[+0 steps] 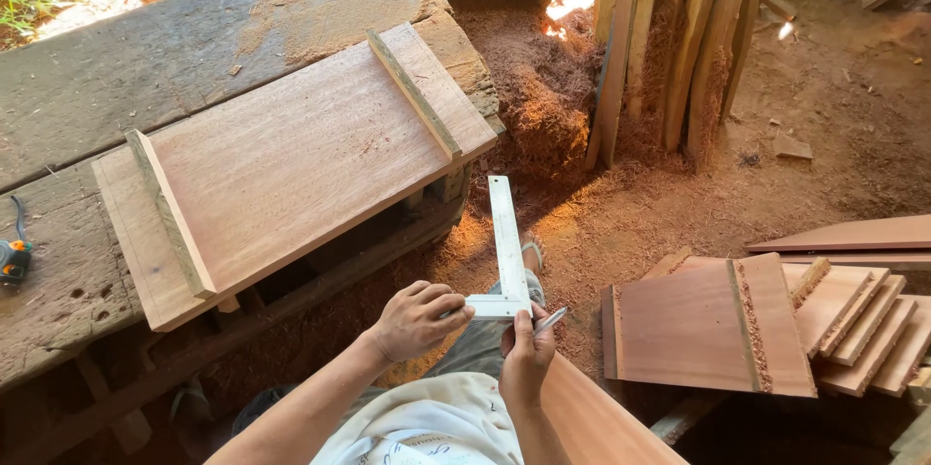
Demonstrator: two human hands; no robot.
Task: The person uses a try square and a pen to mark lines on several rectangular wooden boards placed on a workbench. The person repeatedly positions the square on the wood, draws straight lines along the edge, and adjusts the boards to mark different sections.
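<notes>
So you've got a metal try square held up in front of you, over your lap, well clear of the bench. Your left hand has its grip wrapped around the short leg of the square, fingers curled shut on it, and the long leg points up and away from you toward the sawdust pile. Your right hand sits just beside the corner of the square from below, its grip closed on a thin metal-looking pencil or scriber whose tip pokes out to the right; can't tell exactly which it is. On the bench to your left lies a wooden panel of reddish boards, lying flat at an angle, with two narrow battens across it, one near each end. A tape measure sits at the far left edge of the bench, well apart from the panel. Down on the floor to your right there's another battened panel with a stack of short boards fanned out just beside it. Rough planks lean upright behind the sawdust, and a smooth board lies right next to your right forearm.
</notes>
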